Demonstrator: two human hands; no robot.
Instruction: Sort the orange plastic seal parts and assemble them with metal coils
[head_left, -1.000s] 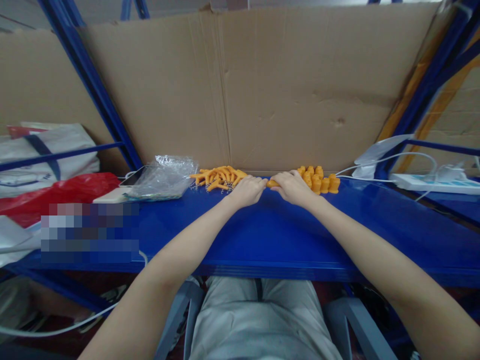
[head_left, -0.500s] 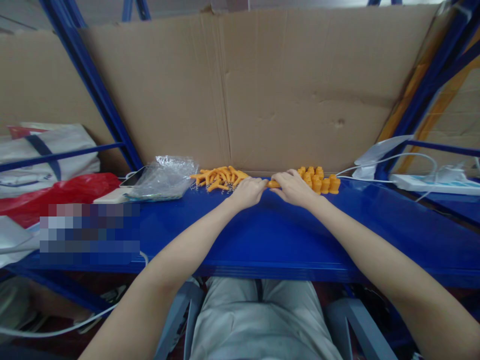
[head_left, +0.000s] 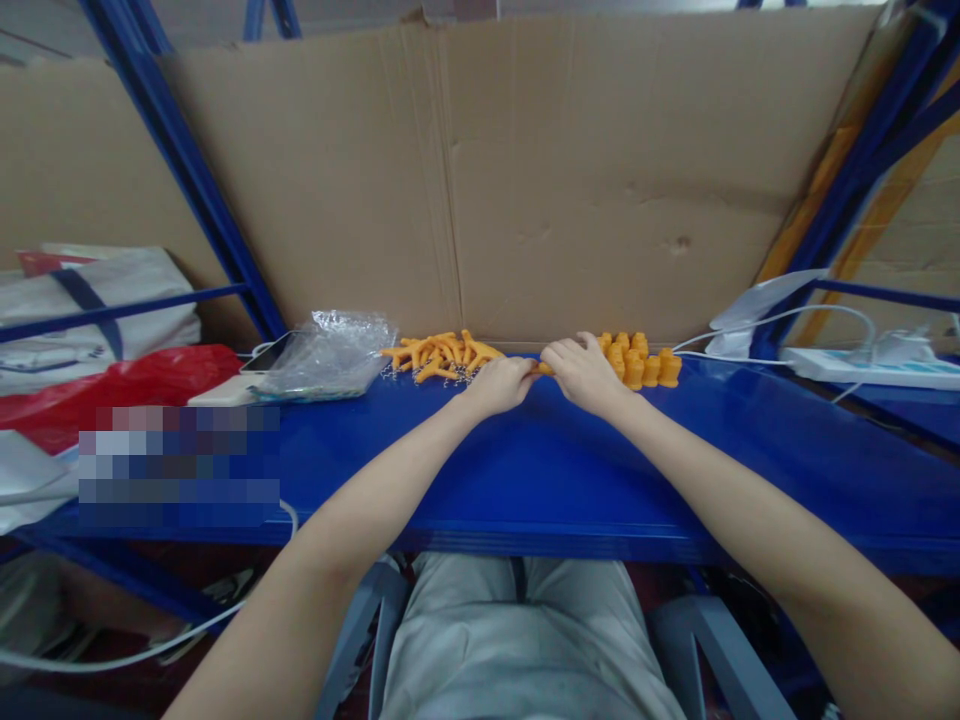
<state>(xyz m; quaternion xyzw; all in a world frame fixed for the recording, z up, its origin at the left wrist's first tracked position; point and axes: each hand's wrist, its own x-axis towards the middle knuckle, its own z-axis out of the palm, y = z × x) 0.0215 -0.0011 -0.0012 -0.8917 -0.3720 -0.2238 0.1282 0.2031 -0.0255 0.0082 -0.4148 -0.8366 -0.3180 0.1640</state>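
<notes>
My left hand and my right hand are close together above the shelf. Between them shows a bit of an orange piece. Fingers of both hands are closed on it, and most of its shape is hidden. Just left of my left hand lies a pile of orange branch-shaped pieces with small metal chains hanging at their edge. Beside my right hand, several short orange knobbed pieces stand upright in rows, partly covered by that hand.
The blue shelf runs across, backed by a tall cardboard sheet. Left of the pile is a clear plastic bag, then a red bag. At the right, a white power strip and cables lie by the blue post.
My right hand has shifted slightly left, uncovering a little more of the upright orange pieces. Its fingers have changed position around the orange piece. My left hand stays nearly in place.
</notes>
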